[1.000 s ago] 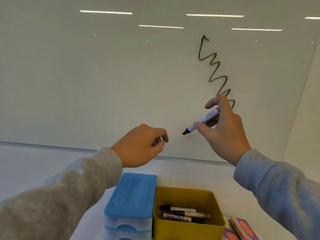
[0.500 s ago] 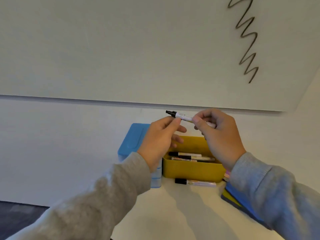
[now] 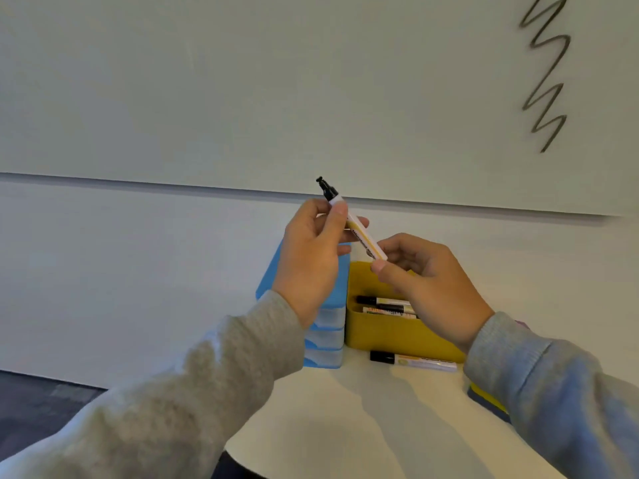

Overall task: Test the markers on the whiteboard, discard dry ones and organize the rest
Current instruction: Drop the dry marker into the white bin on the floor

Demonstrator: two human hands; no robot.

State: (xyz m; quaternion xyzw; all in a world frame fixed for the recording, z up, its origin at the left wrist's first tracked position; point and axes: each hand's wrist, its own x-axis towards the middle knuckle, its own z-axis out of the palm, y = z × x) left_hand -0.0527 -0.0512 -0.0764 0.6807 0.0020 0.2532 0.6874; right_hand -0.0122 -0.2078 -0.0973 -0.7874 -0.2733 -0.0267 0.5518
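Both hands pinched uncapped marker (image 3: 359, 233): left hand (image 3: 311, 257) near tip at 11 o'clock, right hand (image 3: 425, 288) at tail; label print unreadable.

Plain pale painted wall (image 3: 121, 271), dark grey floor (image 3: 38, 406) at lower left, possibly carpet, white smooth-topped table (image 3: 328, 426), soft even lighting

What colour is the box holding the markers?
Mustard yellow; the box shows best in the head view, beside a blue container.
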